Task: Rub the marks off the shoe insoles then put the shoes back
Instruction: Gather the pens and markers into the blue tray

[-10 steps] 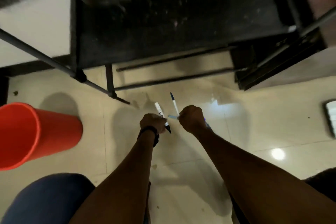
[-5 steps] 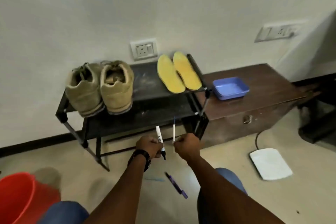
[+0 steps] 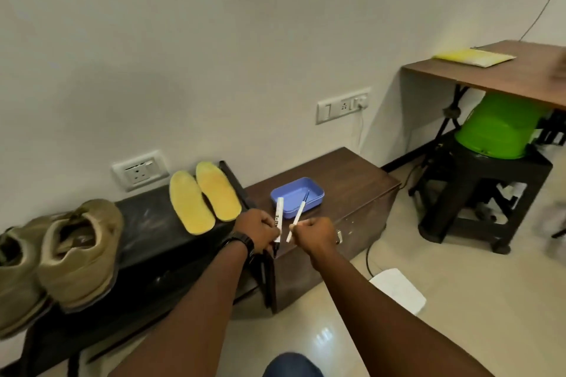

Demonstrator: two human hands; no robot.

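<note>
Against the wall, a shoe rack is carrying yellow insoles beside olive shoes. The left hand is clenching a white marker, the right hand a thin pen; setting both in the blue tray likely comes next, before rubbing.

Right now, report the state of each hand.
Left hand: closed, holding a thick white plastic marker.
Right hand: closed, holding a thin white plastic pen.
</note>
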